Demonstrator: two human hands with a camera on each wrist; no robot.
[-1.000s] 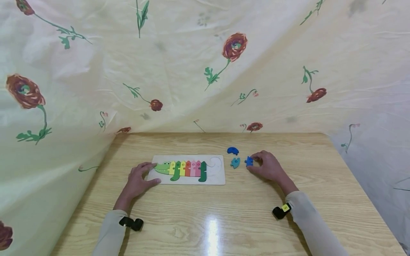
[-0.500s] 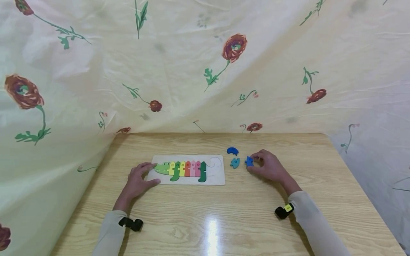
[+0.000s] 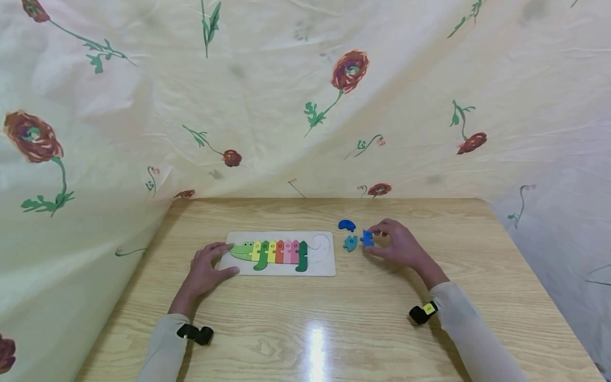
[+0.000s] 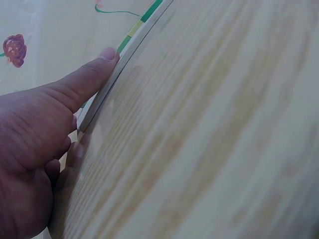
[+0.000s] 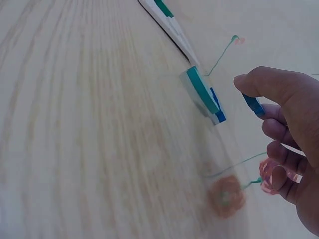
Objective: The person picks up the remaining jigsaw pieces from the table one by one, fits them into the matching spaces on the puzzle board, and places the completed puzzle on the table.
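Note:
A white wooden puzzle board with a colourful crocodile lies on the table. My left hand grips its left end, thumb on the near edge and fingers on the far side; in the left wrist view the thumb lies along the edge. My right hand pinches a blue puzzle piece between thumb and fingers. In the right wrist view this piece is seen edge-on, raised off the table. Just left of it lie a light-blue puzzle piece and a dark-blue curved puzzle piece.
The wooden table reaches back to a flowered cloth that hangs behind and at both sides. On the board, the right end shows a bare curled tail outline. A bright reflection lies on the table's near part.
My right hand has lifted the blue puzzle piece and moved it slightly left, toward the light-blue one. The left hand and the board have stayed in place.

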